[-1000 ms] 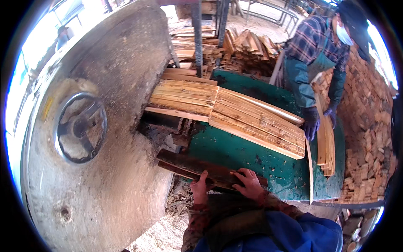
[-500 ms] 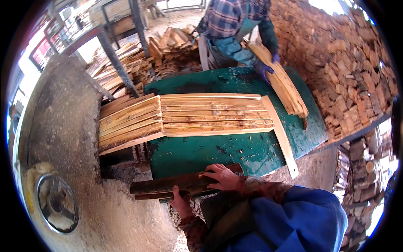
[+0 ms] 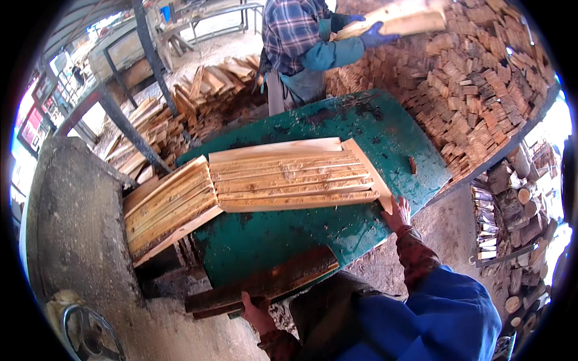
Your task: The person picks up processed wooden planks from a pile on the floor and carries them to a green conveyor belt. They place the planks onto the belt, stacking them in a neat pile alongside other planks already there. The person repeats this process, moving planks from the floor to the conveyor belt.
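Note:
My left hand grips the near edge of a dark, rough board lying along the front of the green table, its thumb on top. My right hand is closed around the near end of a flat wooden stick. This stick lies across the right ends of several long planks set side by side on the table. Left of them, a second row of planks meets their ends at an angle and reaches to the machine. The fingers of both hands are partly hidden.
Across the green table, a co-worker in purple gloves holds a pale board. Split wood is heaped at the back left, and a large stack rises on the right. A grey machine housing with a handwheel stands left.
My right hand has left the dark board and taken the near end of the stick. My left hand stays on the board. The co-worker has lifted a board away from the table.

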{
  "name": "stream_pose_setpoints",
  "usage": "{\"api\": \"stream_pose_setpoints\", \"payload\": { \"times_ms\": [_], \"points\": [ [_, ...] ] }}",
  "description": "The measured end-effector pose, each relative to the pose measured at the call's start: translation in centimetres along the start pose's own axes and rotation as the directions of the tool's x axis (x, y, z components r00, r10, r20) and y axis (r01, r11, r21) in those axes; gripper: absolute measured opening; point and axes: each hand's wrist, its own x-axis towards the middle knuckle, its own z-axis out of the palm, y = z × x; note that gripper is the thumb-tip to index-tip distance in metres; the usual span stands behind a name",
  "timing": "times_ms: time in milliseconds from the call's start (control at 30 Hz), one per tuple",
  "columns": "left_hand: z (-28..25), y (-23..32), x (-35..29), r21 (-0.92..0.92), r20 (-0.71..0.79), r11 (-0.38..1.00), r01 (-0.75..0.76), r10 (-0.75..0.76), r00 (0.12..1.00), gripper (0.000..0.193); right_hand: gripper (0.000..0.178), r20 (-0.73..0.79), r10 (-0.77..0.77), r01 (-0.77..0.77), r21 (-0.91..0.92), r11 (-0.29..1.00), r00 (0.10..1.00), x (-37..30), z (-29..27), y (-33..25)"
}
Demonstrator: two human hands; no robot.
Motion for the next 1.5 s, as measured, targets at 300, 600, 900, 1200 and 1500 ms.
{"api": "stream_pose_setpoints", "payload": {
  "times_ms": [300,600,900,1200,1500],
  "points": [
    [0.5,1.3,-0.8,-0.091,0.053,0.995,0.042,-0.037,0.998,0.047,0.074,0.271,0.423,-0.434,-0.020,0.901,0.865,0.0,-1.2,1.6],
    [0.2,1.2,-0.2,-0.065,0.017,0.995,0.079,-0.078,0.997,0.036,0.033,0.127,0.657,-0.569,0.638,0.519,0.743,-2.6,1.7,9.1],
    [-0.9,0.0,0.4,-0.167,0.088,0.983,0.075,-0.061,0.994,0.037,0.058,-0.114,0.200,-0.096,0.592,0.800,0.973,-1.0,-5.0,-1.5],
    [0.1,0.6,-0.2,-0.167,0.054,0.981,0.099,-0.091,0.994,0.034,0.067,0.004,-0.690,0.513,0.664,0.543,0.724,-3.1,-9.3,-21.8],
    [-0.3,0.4,0.0,-0.162,0.054,0.987,0.020,-0.012,0.998,0.038,0.070,0.236,-0.918,0.488,0.790,0.372,0.319,-5.3,-5.2,-34.4]
  ]
}}
